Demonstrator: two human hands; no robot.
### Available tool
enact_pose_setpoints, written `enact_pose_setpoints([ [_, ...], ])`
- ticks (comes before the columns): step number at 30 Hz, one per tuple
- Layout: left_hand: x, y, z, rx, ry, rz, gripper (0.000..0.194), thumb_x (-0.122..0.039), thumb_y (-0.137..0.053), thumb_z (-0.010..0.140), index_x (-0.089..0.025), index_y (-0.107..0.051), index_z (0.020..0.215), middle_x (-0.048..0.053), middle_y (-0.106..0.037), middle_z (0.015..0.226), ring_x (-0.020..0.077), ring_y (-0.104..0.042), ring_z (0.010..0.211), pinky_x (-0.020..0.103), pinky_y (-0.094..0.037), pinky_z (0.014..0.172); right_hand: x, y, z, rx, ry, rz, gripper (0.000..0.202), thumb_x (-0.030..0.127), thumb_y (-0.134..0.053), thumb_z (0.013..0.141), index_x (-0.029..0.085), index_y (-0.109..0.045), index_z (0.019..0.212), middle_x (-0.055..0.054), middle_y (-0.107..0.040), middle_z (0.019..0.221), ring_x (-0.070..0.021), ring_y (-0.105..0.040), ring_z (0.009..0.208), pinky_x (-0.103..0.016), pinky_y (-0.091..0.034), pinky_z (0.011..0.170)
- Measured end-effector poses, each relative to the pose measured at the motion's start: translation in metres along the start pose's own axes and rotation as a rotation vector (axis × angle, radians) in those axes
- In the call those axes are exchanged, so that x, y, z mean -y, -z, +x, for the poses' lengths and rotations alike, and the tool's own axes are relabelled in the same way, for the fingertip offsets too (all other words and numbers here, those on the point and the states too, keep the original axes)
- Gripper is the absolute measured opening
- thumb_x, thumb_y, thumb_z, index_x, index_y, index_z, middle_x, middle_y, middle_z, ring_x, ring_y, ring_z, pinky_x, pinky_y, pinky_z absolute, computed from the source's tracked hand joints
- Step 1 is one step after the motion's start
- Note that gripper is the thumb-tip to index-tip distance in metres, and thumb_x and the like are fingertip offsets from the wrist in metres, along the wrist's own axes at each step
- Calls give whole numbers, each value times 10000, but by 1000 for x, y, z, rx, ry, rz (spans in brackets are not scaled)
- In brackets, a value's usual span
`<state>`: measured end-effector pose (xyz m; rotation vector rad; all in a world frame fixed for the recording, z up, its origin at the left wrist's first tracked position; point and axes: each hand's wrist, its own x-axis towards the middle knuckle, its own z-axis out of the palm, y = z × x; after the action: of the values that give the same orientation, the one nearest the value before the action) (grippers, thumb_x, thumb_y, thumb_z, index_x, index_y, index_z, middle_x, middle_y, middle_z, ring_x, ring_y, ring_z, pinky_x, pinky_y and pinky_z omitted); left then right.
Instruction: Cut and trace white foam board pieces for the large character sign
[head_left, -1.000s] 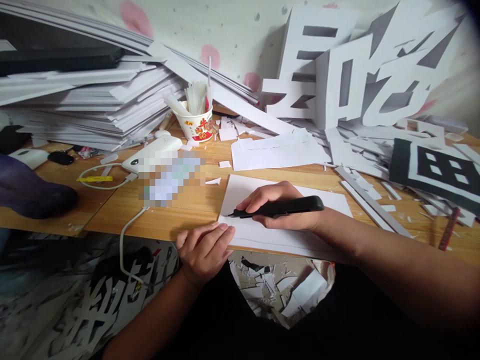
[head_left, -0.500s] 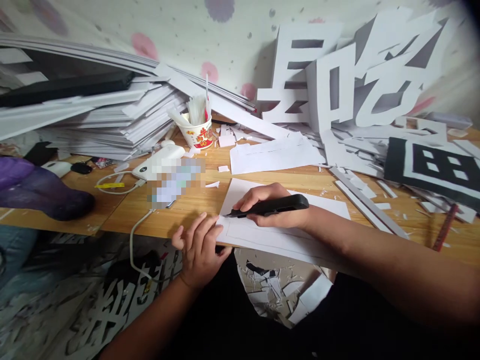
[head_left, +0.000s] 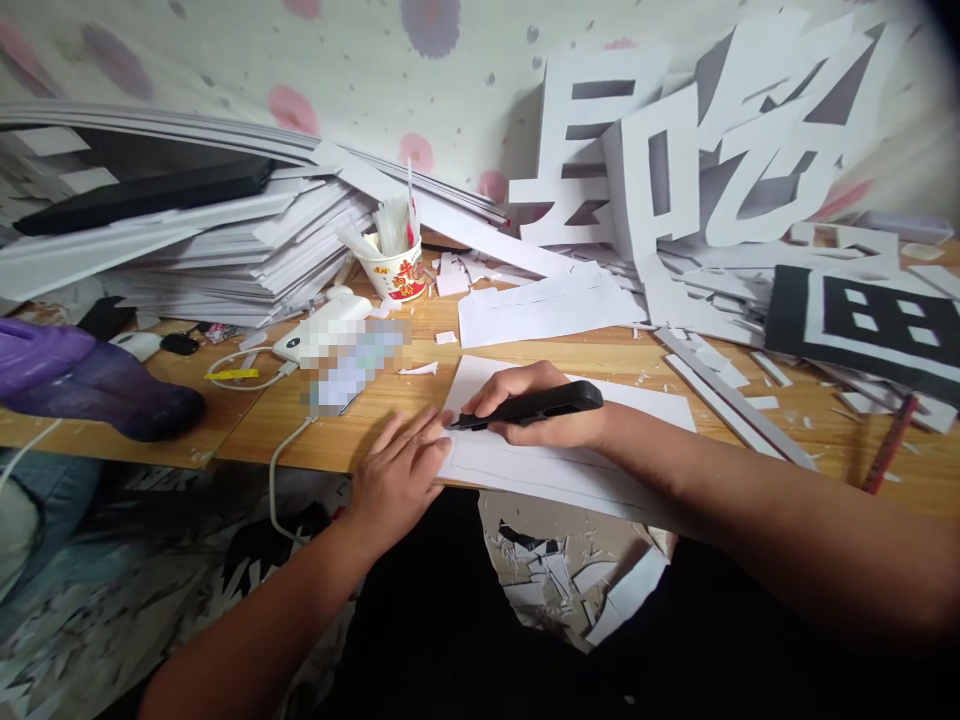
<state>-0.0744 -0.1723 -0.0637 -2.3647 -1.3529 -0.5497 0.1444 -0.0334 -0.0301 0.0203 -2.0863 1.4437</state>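
A black utility knife (head_left: 551, 401) is in my right hand (head_left: 525, 400), its tip near the left edge of a white sheet of board (head_left: 637, 420). Thin drawn lines run along the lower part of that sheet, which lies at the table's front edge. My left hand (head_left: 401, 460) rests with fingers stretched out at the sheet's left edge, close to the knife tip. Behind the sheet lies a second white sheet (head_left: 547, 308) with a jagged upper edge.
A paper cup (head_left: 394, 270) of clear strips stands behind a white power bank (head_left: 330, 325). Stacked white boards (head_left: 247, 250) fill the left, cut-out white characters (head_left: 652, 170) the back right. A purple bottle-like object (head_left: 97, 385), scraps and a red pencil-like stick (head_left: 891, 445) lie around.
My left hand has shifted up and flattened, its fingers now nearer the knife tip. The knife stays in my right hand at nearly the same spot; the view has turned slightly.
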Motion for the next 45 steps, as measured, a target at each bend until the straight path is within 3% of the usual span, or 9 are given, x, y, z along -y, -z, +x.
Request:
enact_pose_setpoints([
  [11,-7,-6,6,-161,5,87,171,-113,-622,824,-172,-560,972,128,-701,1187,275,-660,1112,508,-315,1109,9,2,-8,-2,43,-132,210,121,-693,778,120,-682,987,-101,-721,1000,-186,-682,951,-304,-530,873],
  [21,-8,-6,10,-188,7,86,155,-70,-594,815,-189,-556,907,108,-718,1152,258,-681,1069,489,-310,1109,20,16,-34,1,26,-160,229,132,-696,798,116,-674,1025,-132,-717,1062,-203,-680,1002,-320,-533,900],
  [28,-6,-8,9,-196,0,110,174,-76,-618,798,-206,-546,889,87,-729,1132,248,-694,1041,461,-313,1113,34,30,-62,-20,5,-192,234,104,-691,791,117,-678,1024,-134,-719,1063,-208,-685,1010,-311,-545,890],
  [35,-2,-10,8,-184,-35,137,193,-68,-616,787,-209,-542,896,100,-723,1138,245,-707,1009,467,-313,1115,63,48,-95,-6,-64,-233,246,75,-686,790,119,-670,1032,-140,-722,1070,-213,-688,1026,-323,-550,899],
  [45,0,-14,4,-181,11,102,105,-234,-596,844,-227,-563,943,59,-600,1311,247,-712,994,495,-308,1134,85,72,-146,-57,-59,-301,205,121,-653,831,190,-686,1022,-104,-728,1068,-183,-704,984,-275,-563,857],
])
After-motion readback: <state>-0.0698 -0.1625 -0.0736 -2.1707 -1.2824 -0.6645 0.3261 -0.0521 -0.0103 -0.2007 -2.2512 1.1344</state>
